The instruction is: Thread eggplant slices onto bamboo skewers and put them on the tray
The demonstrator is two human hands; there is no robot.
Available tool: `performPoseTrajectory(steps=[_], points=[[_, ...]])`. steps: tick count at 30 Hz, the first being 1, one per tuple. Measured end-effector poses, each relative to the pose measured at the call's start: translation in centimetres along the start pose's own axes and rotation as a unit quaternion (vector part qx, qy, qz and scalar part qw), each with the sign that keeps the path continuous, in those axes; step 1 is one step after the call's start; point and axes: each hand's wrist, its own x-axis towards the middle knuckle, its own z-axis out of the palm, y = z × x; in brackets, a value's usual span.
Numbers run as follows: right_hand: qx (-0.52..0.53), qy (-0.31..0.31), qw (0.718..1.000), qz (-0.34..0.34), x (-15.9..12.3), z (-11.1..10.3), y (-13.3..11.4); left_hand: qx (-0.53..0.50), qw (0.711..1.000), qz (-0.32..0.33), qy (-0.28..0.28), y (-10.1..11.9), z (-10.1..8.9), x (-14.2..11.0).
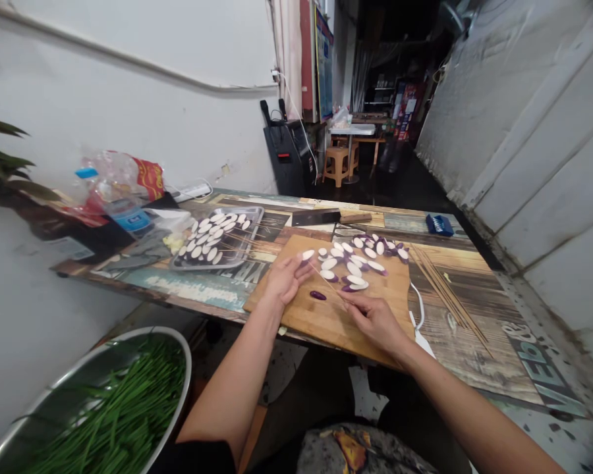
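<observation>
My left hand pinches a white eggplant slice at its fingertips over the wooden cutting board. My right hand grips a thin bamboo skewer whose tip points toward that slice. More purple-edged eggplant slices lie scattered across the far half of the board. One dark purple end piece rests on the board between my hands.
A metal tray of skewered slices sits to the left, a cleaver behind the board, loose skewers to the right. A bowl of green chives stands at lower left. Bottles and bags crowd the wall.
</observation>
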Motion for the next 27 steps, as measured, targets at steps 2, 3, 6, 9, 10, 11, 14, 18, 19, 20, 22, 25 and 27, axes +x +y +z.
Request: performPoseTrajectory(steps=[2, 3, 6, 9, 10, 11, 14, 18, 19, 20, 22, 25, 27], points=[[-0.002, 0.001, 1.0, -0.002, -0.02, 0.04, 0.05, -0.004, 1.0, 0.004, -0.001, -0.07, 0.0, -0.03], [-0.003, 0.001, 1.0, -0.004, -0.04, 0.05, 0.08, -0.004, 1.0, 0.007, -0.001, -0.11, 0.0, -0.03], [-0.007, -0.001, 1.0, -0.006, -0.08, 0.08, 0.11, -0.001, 1.0, 0.011, 0.002, -0.21, 0.01, -0.02], [-0.009, -0.002, 1.0, -0.006, -0.09, 0.07, 0.1, 0.001, 1.0, 0.014, 0.007, -0.29, 0.01, 0.01], [-0.01, -0.002, 1.0, -0.005, -0.08, 0.07, 0.08, 0.001, 1.0, 0.015, 0.009, -0.31, 0.0, 0.02], [-0.011, -0.002, 1.0, -0.004, -0.06, 0.06, 0.04, 0.0, 1.0, 0.017, 0.01, -0.34, -0.01, 0.03], [-0.009, -0.001, 1.0, -0.005, -0.01, 0.01, -0.15, 0.0, 1.0, 0.021, 0.005, -0.44, -0.05, 0.02], [-0.007, -0.004, 1.0, -0.01, -0.04, -0.08, -0.32, 0.0, 1.0, 0.026, 0.005, -0.54, 0.03, -0.05], [-0.008, -0.004, 1.0, -0.009, -0.07, -0.08, -0.32, 0.0, 1.0, 0.028, 0.009, -0.54, 0.08, -0.09], [-0.009, -0.005, 1.0, -0.008, -0.1, -0.06, -0.3, -0.001, 0.999, 0.03, 0.011, -0.53, 0.15, -0.14], [-0.011, -0.004, 1.0, -0.007, -0.14, -0.01, -0.21, -0.001, 0.999, 0.033, 0.014, -0.5, 0.29, -0.22], [-0.015, -0.005, 1.0, -0.011, -0.14, 0.07, -0.06, 0.001, 0.999, 0.034, 0.014, -0.53, 0.41, -0.3], [-0.018, -0.009, 1.0, -0.012, -0.11, 0.08, 0.02, 0.003, 0.999, 0.037, 0.013, -0.59, 0.43, -0.3]])
